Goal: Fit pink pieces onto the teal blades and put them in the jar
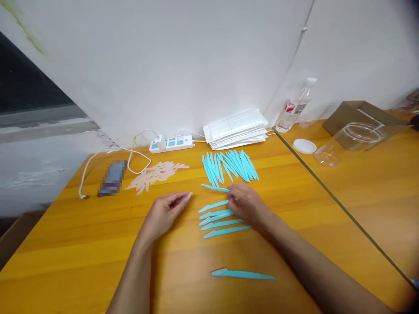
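Note:
My right hand [244,200] pinches the handle of a turquoise eyebrow razor [211,188], whose head points left. Beneath it, several similar razors [225,223] lie side by side in a row, heads to the left, some partly hidden by that hand. My left hand [168,211] is closed in a pinch to the left of the row. A small pale cover [190,195] shows at its fingertips, mostly hidden. A separate turquoise razor [242,274] rests nearer to me. Beyond my hands spreads a pile of turquoise razors [242,165]; pale pink covers [153,175] are heaped to its left.
Against the wall are a white power strip [172,143] and stacked white packets [237,126]. A blurred phone [113,178] and white cable [85,174] lie left. At right stand a water bottle [293,111], a white lid [304,146], a tilted clear jar [340,146] and a cardboard box [343,114].

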Motion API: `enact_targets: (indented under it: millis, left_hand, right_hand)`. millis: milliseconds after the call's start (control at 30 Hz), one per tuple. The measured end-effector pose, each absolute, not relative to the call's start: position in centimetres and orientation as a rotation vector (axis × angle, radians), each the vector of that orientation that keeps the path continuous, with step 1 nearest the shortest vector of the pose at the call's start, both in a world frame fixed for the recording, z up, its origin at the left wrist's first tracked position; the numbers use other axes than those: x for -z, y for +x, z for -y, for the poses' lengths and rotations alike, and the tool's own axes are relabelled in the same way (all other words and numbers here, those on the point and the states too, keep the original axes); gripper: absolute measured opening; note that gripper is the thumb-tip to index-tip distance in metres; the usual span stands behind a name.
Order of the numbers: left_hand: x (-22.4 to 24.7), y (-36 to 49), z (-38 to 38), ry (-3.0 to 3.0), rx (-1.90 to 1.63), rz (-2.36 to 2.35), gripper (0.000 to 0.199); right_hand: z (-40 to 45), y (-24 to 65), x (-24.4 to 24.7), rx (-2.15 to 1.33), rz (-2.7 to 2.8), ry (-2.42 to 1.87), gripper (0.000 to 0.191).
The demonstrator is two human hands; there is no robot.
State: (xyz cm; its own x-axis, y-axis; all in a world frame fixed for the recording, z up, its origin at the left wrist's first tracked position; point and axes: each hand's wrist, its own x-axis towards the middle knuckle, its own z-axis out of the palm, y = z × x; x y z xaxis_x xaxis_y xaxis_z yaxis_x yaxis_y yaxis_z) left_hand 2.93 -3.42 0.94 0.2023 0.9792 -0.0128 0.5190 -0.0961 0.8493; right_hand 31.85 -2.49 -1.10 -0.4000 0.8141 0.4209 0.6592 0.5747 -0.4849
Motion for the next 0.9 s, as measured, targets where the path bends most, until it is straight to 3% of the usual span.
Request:
enact_targets:
  millis: [367, 900]
  left_hand:
    - [-0.6, 3.8, 4.8, 1.851, -0.800, -1.343, 0.027]
    - [-0.9, 5.1, 5.1, 1.996, -0.774, -1.281, 0.022]
  right_hand:
    - [2.8, 31.8, 1.2, -0.103, 2.300, -0.880, 0.020]
    - [3.4, 31.5, 1.0, -0.139, 2.366, -0.870, 0.019]
